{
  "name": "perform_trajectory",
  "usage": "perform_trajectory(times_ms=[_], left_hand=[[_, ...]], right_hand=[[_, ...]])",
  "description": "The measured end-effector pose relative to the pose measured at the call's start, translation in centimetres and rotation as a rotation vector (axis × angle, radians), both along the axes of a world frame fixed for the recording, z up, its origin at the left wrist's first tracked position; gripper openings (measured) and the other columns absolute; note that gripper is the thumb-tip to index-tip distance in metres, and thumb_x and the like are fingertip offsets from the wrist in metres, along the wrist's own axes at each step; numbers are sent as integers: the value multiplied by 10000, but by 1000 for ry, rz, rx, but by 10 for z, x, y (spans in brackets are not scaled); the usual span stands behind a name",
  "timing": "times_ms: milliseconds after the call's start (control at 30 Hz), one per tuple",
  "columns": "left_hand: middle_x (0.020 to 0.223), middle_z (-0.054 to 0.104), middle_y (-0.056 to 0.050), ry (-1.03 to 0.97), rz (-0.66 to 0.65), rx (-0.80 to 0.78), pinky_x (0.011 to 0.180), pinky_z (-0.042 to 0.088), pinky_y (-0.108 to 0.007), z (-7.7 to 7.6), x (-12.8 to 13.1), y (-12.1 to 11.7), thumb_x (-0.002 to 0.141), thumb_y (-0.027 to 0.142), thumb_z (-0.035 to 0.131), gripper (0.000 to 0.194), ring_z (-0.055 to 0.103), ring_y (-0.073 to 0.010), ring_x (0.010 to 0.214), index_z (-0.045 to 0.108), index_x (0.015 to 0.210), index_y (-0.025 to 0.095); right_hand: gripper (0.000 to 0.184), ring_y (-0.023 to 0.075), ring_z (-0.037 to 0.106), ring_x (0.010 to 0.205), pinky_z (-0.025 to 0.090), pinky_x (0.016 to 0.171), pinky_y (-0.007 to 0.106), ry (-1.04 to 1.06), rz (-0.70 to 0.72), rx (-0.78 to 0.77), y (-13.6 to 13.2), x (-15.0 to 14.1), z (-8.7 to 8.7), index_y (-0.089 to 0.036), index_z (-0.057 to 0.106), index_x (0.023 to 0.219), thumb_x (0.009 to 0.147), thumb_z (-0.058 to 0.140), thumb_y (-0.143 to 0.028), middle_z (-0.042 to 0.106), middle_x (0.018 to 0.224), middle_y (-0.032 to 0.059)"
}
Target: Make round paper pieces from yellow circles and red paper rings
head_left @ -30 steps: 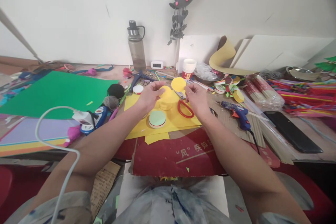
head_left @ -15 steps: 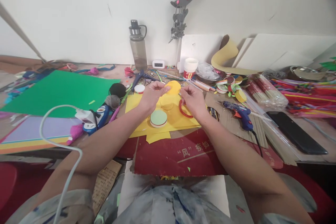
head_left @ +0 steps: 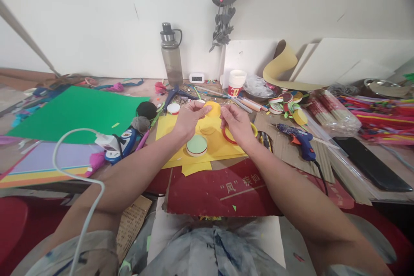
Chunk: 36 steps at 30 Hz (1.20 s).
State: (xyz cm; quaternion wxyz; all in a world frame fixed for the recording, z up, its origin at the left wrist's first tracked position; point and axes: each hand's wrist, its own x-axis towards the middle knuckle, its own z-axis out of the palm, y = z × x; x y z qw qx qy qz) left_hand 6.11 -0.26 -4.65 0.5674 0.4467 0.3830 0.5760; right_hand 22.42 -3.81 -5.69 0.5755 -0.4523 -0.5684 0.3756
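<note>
My left hand [head_left: 190, 118] pinches a small yellow paper disc [head_left: 212, 109] between thumb and fingers, raised over the yellow sheets [head_left: 220, 148]. My right hand [head_left: 237, 123] is closed in a pinch at the disc's right edge; what its fingertips grip is hard to make out. Red and yellow loops [head_left: 229, 136], like scissor handles, show on both sides of the right hand; whether they hang on it or lie below, I cannot tell. A round piece with a pale green top [head_left: 197, 144] and white-red rim sits on the sheets below. Another yellow disc [head_left: 207, 130] lies behind it.
Right of my hands are a box cutter [head_left: 265, 141], a blue glue gun [head_left: 299, 140] on cardboard and a black phone [head_left: 371, 163]. Left are a green sheet [head_left: 77, 114], a power strip [head_left: 121, 146] and a white cable [head_left: 101, 189]. A bottle [head_left: 172, 62] and paper cup [head_left: 236, 82] stand behind.
The yellow disc has tilted and shifted slightly left in my left fingers. My right hand has turned a little, and a yellow loop now shows at its right side. The view moved slightly.
</note>
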Motion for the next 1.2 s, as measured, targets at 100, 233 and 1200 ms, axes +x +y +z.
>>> perform_trajectory(times_ms=[100,233,1200], left_hand=[[697,654,45,16,-35,46,679,450,-237,1,1,-3,525,322,1044,478,559,-74,674,626,708,178],[698,667,38,47,-58,79,683,472,-249,2,1,-6,539,319,1033,464,574,-82,673,635,730,177],[712,694,25,74,-178,-22,729,691,-334,5,4,-9,633,304,1028,419,645,-94,657,694,822,136]], right_hand=[[433,140,546,632,449,571,287,-65,-39,-4,0,1,1,-246,625,824,784,781,-649,622,748,-12],[332,136,528,584,423,539,284,-50,-60,-20,2,2,-1,-250,588,769,779,767,-530,578,680,-30],[462,105,476,518,414,490,271,109,-100,-127,8,2,1,-236,594,690,586,895,-571,569,618,-41]])
